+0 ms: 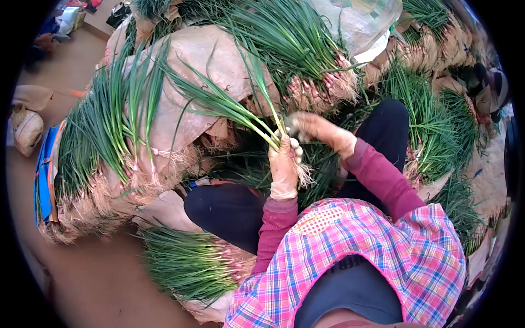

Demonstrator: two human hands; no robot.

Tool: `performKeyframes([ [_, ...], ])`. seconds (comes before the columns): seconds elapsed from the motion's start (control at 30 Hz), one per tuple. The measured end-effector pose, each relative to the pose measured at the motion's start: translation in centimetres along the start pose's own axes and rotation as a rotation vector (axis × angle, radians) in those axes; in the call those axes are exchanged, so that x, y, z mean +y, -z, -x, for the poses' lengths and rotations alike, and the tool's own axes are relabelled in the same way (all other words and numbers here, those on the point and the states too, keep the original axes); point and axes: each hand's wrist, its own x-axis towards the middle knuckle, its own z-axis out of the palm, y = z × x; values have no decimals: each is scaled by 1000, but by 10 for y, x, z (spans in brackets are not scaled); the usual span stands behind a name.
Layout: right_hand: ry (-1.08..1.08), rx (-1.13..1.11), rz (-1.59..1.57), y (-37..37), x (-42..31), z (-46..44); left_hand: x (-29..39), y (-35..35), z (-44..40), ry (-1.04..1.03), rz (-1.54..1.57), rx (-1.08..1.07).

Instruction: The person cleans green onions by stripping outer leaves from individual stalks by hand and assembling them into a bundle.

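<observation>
My left hand [283, 167], in a thin pale glove, is closed around a few spring onions [240, 113]. Their green leaves fan up and to the left, while the pale roots hang out at the right side of the fist. Close beside the stems is my right hand [322, 131], gloved too. Motion smears its fingers, so I cannot see whether they grip anything. To the left, a row of spring onions [112, 131] lies on a brown sheet [205, 52], with pinkish bulbs and roots pointing down.
A thick bundle of spring onions [290, 38] lies at the top, beside a clear plastic bag [361, 22]. Another pile [188, 262] sits at lower left by my knee [221, 213]. More greens [432, 126] lie at right. A blue strip [46, 175] edges the left row.
</observation>
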Motion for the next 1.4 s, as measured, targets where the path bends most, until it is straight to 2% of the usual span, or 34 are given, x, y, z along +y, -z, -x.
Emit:
performKeyframes([
  [0.03, 157, 35, -72, -3, -13, -4, -4, 0, -3, -7, 3, -26],
  [0.1, 155, 39, 241, -19, -21, -9, -7, -6, 0, -2, -25, 30],
  [0.13, 594, 220, 639, -16, 0, -24, -7, -2, -1, 43, -85, 23],
  [0.17, 605, 304, 279, -28, 10, -30, -1, -5, 0, 20, -8, -29],
  [0.23, 407, 198, -348, -20, 3, -29, 11, -13, 6, -32, 97, -94],
  [0.27, 271, 270, -699, -12, -2, -33, 14, -16, 10, -95, 133, -157],
  [0.3, 269, 219, -457, 7, 13, -40, 15, -19, 13, -170, 147, -178],
  [0.37, 267, 67, 623, 13, 46, -47, 18, -24, 16, -325, 79, -118],
  [0.4, 260, 199, 1143, 13, 25, -25, 19, -23, 13, -367, 80, -137],
  [0.43, 277, 517, 1284, 23, 10, -23, 18, -20, 10, -361, 86, -103],
  [0.47, 229, 819, 1283, 52, -1, -34, 18, -16, 4, -325, 87, -111],
  [0.5, 209, 1021, 1434, 79, -23, -31, 16, -11, 1, -283, 84, -113],
  [0.53, 121, 1162, 1749, 103, -24, -38, 9, -8, -2, -232, 85, -93],
  [0.57, 120, 990, 1550, 124, -25, -45, 3, -6, -7, -182, 81, -80],
  [0.63, -15, 843, 1313, 117, -41, -43, -7, -3, -14, -99, 98, -80],
  [0.7, 88, 541, 179, 96, -49, -28, -14, 0, -23, -114, 19, -51],
  [0.73, 158, 460, 53, 70, -62, -9, -8, -9, -23, -121, -10, -9],
  [0.77, 349, 343, -143, 32, -38, 1, -3, -15, -22, -116, -47, 49],
  [0.8, 339, 320, -132, 20, -12, 3, -5, -13, -25, -104, -49, 25],
  [0.83, 261, 271, -223, 11, -25, 13, -9, -11, -27, -112, -77, 13],
  [0.9, 670, 485, 581, -13, 18, 17, -17, -2, -33, -94, 12, -66],
  [0.93, 585, 450, 549, -9, 24, 17, -17, -4, -31, -79, 51, -65],
  [0.97, 341, 358, 57, 4, 29, 18, -18, -3, -28, -76, 46, -55],
  [1.03, 139, 238, -176, 6, 11, 24, -18, -8, -28, -41, -33, 43],
  [1.07, 159, 317, -15, 12, 4, 8, -20, -11, -24, -47, -39, 77],
  [1.1, 213, 204, -169, 11, 2, 1, -19, -15, -22, -43, -39, 70],
  [1.17, 17, -53, -257, 17, -3, -8, -11, -21, -20, -69, 0, 10],
  [1.2, 125, -59, -222, 9, 0, -15, -11, -16, -22, -112, 23, -19],
  [1.23, 124, -59, -223, 10, 3, -14, -14, -11, -21, -112, 23, -19],
  [1.3, -30, -143, -476, 9, 1, -20, -10, -3, -20, -68, -25, -2],
  [1.33, -37, -135, -441, 10, 2, -20, -9, -4, -19, -69, -22, -4],
  [1.4, -45, -288, -715, 16, -1, -40, -19, -5, -13, -84, 16, 11],
])
